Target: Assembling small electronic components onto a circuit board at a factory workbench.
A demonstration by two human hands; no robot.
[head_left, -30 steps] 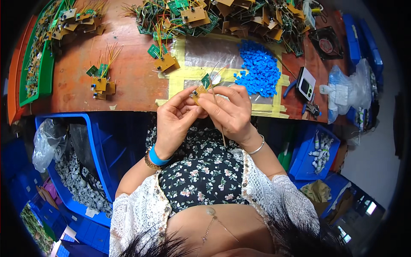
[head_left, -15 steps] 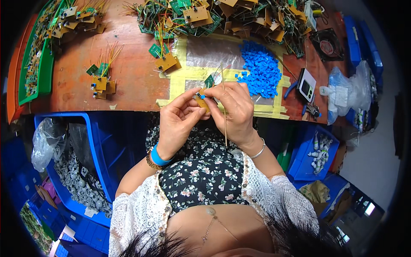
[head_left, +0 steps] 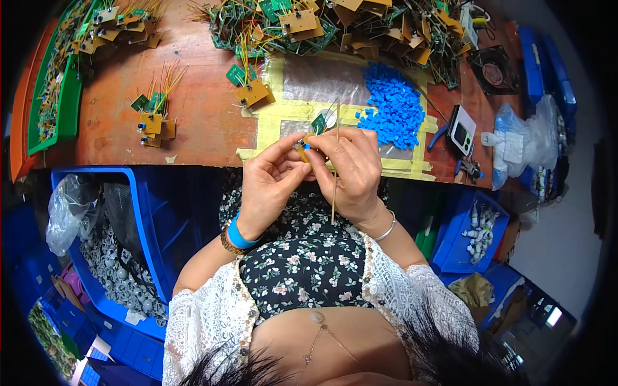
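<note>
While my left hand (head_left: 271, 190) pinches a small tan circuit board (head_left: 302, 154) between thumb and fingers, my right hand (head_left: 355, 175) meets it from the other side, thumb and forefinger bunched together at its edge. A thin stick (head_left: 334, 201) is tucked through the fingers of my right hand, slanting up past the board. A blue bit (head_left: 307, 147) shows at my fingertips, too covered to tell how it sits. The tan circuit board is between my 2 hands, over the near edge of the table (head_left: 206, 132). Just beyond my fingers stands a green board (head_left: 318, 123). Ahead to the right lies a heap of blue pieces (head_left: 393, 106), near yellow tape (head_left: 269, 119). Farther back is a big pile of boards and wires (head_left: 335, 29).
</note>
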